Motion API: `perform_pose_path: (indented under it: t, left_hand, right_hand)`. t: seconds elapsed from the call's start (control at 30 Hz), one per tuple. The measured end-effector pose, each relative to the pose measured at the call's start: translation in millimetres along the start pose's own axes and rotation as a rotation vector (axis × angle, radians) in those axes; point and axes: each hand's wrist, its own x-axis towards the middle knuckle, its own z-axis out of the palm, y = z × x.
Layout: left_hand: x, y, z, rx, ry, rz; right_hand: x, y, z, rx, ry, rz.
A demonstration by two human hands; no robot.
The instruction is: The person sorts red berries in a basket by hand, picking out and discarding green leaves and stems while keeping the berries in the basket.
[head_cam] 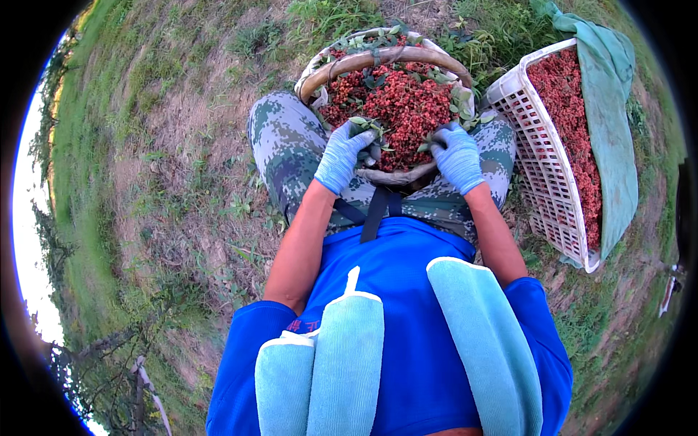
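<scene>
A round basket (392, 177) with a thick wooden arched handle (390, 56) stands between my knees. Clusters of small red berries (406, 103), which look like Sichuan pepper, fill it, mixed with green leaves. My left hand (347, 152), in a light blue knitted glove with dark grip fingers, is at the basket's near left side. A leafy sprig (366, 123) is pinched between its thumb and fingers. My right hand (457, 154), gloved alike, bends its fingers into the berries at the near right rim. A leaf shows by its fingertips; whether they grip it is unclear.
Right of my knee stands a white plastic crate (551, 163) full of red berries (570, 131), partly covered by a green cloth (613, 131). Grass and bare soil (180, 136) surround me. A tree branch (109, 343) shows at lower left. A light blue towel (346, 359) hangs over my chest.
</scene>
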Motion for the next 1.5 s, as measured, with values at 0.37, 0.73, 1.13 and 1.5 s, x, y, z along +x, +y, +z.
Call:
perform_pose_path:
  t: [0.37,0.73,1.13,1.5]
  left_hand:
    - [5.3,-11.5,38.7,0.46,-0.112,0.274]
    - [-90.5,66.0,-72.6,0.31,0.638,0.444]
    - [-199.6,-141.2,-254.0,0.46,0.918,-0.426]
    - [-205.3,-139.7,-247.0,0.456,1.15,-0.215]
  right_hand:
    - [5.5,-47.4,-13.8,0.287,0.035,-0.045]
    - [9.6,-49.4,-11.5,-0.217,-0.543,-0.206]
    - [48.0,-45.3,32.4,-0.56,-0.77,-0.387]
    - [61.6,-16.0,21.8,-0.297,-0.912,-0.264]
